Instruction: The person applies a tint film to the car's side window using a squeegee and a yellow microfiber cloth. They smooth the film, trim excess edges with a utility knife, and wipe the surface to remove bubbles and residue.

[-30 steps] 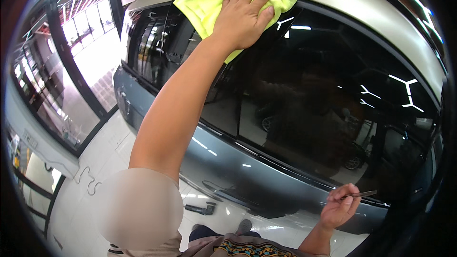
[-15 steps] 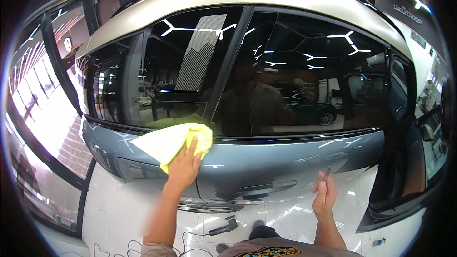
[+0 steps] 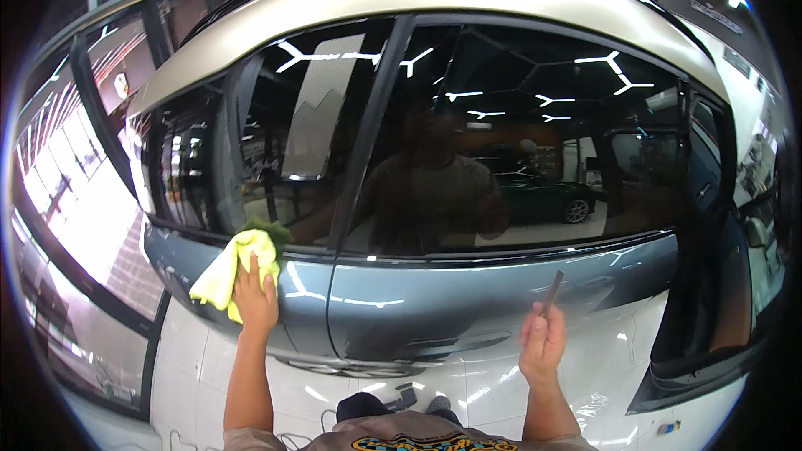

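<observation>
My left hand (image 3: 256,301) presses a bright yellow microfiber cloth (image 3: 219,277) against the blue-grey side of the car (image 3: 434,292), just under the dark side window (image 3: 426,159). Part of the cloth bunches up above the fingers, and the rest drapes to the left. My right hand (image 3: 543,341) is closed around a thin, flat, dark-grey strip-like tool (image 3: 554,286), which points up and stands off the door panel. The exact kind of this tool is not clear. Below the right hand's left side, the lower door panel shows reflections.
At the right a car door (image 3: 706,326) stands open. A dark handheld power tool (image 3: 405,397) lies on the white tiled floor by my feet, with a cable running left. A small blue object (image 3: 667,428) is at the lower right. Glass-panelled framing (image 3: 92,301) borders the left.
My left hand and the yellow cloth have moved left along the car's side below the window. My right hand has shifted slightly left and lower, still with the thin tool; my view has moved too.
</observation>
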Motion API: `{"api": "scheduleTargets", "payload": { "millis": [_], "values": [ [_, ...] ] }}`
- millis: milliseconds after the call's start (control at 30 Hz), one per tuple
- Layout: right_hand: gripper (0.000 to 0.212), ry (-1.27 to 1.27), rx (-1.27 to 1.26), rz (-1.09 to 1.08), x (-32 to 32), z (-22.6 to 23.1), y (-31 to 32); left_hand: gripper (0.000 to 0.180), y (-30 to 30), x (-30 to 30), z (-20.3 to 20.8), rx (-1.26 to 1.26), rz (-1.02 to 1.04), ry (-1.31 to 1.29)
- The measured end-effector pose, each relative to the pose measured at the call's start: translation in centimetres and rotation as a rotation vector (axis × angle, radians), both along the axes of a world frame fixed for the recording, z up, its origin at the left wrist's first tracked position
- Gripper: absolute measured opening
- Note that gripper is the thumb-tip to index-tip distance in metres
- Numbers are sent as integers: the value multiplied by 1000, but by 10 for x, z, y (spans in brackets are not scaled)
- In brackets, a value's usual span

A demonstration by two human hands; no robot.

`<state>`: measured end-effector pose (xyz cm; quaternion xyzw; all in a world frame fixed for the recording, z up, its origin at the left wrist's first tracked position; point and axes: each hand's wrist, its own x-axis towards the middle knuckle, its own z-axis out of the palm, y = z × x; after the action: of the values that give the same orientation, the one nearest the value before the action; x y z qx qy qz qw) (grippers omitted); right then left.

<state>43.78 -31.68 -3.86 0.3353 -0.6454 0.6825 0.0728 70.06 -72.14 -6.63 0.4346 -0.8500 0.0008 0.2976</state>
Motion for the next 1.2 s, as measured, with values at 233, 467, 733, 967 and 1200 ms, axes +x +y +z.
{"api": "scheduleTargets", "payload": {
  "millis": [233,467,733,967,1200],
  "values": [
    [27,-71,-84,-136,-11,19,-22,59,-21,-2,2,-87,-80,-16],
    [34,87,-90,-211,12,87,-128,63,-37,19,-6,-159,-340,9],
    [24,353,-25,-494,-45,174,-239,62,-53,34,11,-120,-479,-84],
    [23,317,83,-603,-67,196,-248,59,-51,30,10,-170,-425,-37],
    [28,283,76,-546,-64,188,-254,58,-54,26,11,-203,-444,-12]
  ]
}}
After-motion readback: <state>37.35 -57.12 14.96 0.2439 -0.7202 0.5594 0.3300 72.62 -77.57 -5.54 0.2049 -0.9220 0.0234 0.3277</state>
